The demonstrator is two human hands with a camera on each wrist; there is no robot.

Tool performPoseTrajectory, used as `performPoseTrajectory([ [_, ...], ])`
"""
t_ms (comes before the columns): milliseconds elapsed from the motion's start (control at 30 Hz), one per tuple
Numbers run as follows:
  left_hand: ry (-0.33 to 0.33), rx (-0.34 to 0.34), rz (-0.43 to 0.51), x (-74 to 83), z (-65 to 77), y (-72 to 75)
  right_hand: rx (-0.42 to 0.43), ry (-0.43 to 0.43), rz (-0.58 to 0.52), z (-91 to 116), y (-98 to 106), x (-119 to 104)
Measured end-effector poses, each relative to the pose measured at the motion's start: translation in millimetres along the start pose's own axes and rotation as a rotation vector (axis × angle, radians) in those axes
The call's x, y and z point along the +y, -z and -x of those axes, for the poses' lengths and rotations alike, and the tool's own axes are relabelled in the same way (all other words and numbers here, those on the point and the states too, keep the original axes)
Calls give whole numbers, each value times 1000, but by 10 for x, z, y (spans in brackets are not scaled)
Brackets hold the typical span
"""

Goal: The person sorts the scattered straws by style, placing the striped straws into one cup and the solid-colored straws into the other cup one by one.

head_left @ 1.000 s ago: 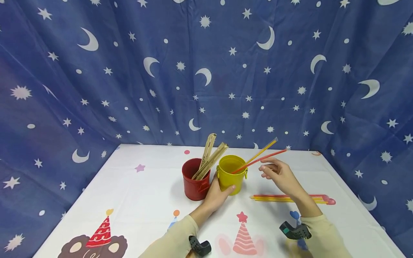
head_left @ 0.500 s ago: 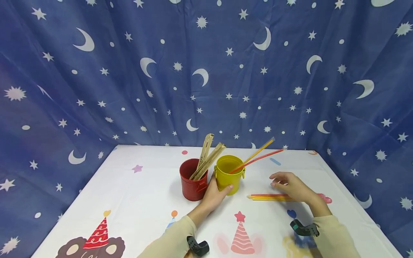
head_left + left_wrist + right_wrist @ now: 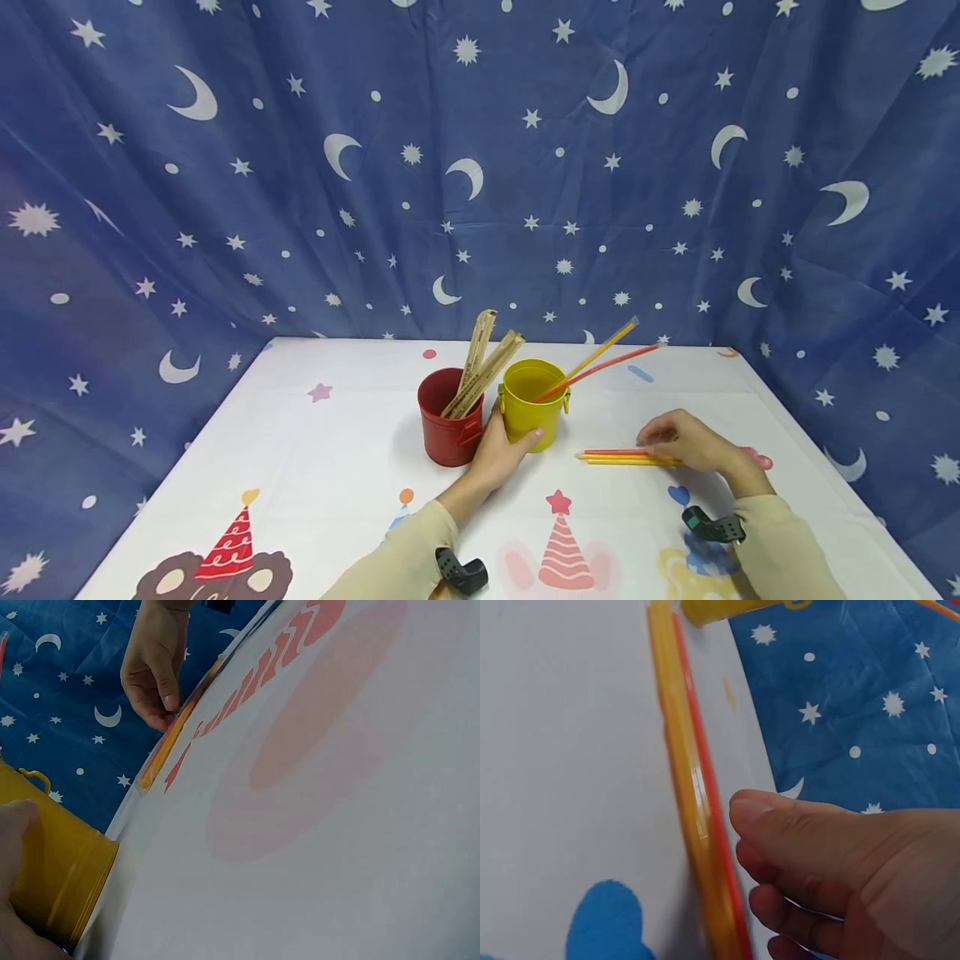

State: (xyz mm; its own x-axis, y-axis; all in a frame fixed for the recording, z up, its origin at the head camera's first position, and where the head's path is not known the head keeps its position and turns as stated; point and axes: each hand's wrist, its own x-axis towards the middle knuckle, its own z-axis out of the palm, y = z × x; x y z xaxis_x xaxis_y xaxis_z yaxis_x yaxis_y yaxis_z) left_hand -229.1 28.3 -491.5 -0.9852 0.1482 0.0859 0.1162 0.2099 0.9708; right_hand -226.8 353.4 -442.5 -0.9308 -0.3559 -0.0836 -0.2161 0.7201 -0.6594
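Observation:
My left hand (image 3: 498,456) grips the small yellow metal bucket (image 3: 538,421), thumb across its front. One yellow straw (image 3: 606,347) and one red straw (image 3: 621,362) lean out of it to the right. My right hand (image 3: 690,442) is low over a row of yellow and red plastic-wrapped drinking straws (image 3: 613,457) on the table. In the right wrist view, the thumb and bent fingers (image 3: 795,832) sit just beside the red straw (image 3: 705,761), with a small gap showing. The left wrist view has the fingertips right at the bundle (image 3: 161,757).
A red metal bucket (image 3: 444,442) stands left of the yellow one, close against my left hand. Long sticks in printed brown paper wrappers (image 3: 487,375) lean in it. A blue star-and-moon curtain (image 3: 480,233) hangs behind the white printed tablecloth (image 3: 337,450).
My right hand has drawn back from beside the straws in the yellow bucket and lowered to the row on the table. The left hand still holds the yellow bucket.

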Motion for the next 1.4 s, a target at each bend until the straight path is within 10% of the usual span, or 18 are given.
performPoseTrajectory([
  [433,-26,19,5,-21,2,-2,10,82,26,-77,-66,179],
  [1067,-32,22,5,-21,44,-6,210,-107,169,-44,-67,-132],
  [1400,-41,15,14,-5,55,-22,292,-49,205,8,-1,-272],
])
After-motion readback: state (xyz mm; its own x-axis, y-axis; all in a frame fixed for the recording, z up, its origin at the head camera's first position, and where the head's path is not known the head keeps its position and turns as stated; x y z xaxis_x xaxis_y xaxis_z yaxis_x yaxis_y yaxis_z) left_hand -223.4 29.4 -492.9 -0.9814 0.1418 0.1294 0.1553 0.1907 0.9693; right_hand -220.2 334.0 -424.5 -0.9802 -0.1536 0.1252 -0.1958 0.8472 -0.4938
